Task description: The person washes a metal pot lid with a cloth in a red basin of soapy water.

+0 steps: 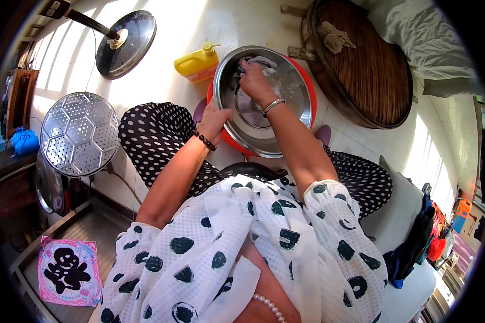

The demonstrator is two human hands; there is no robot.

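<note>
A shiny round metal basin (233, 116) is tilted over a red-orange tub (313, 89) between my knees. My left hand (213, 124) grips the basin's near-left rim, with the thumb over the edge. Inside the basin, my right hand (256, 83) is closed on a crumpled greyish cloth (265, 62) and presses it against the inner wall at the far side. My fingers hide part of the cloth. Beyond the basin to the left, a yellow jug (196, 64) with a pump top stands on the floor.
To the right is a large brown round slatted piece (361, 70) with a small rag (335, 37) on it. A perforated metal stool (81, 134) stands at left, below a black round stand base (126, 46). A pink printed sheet (70, 271) lies at lower left.
</note>
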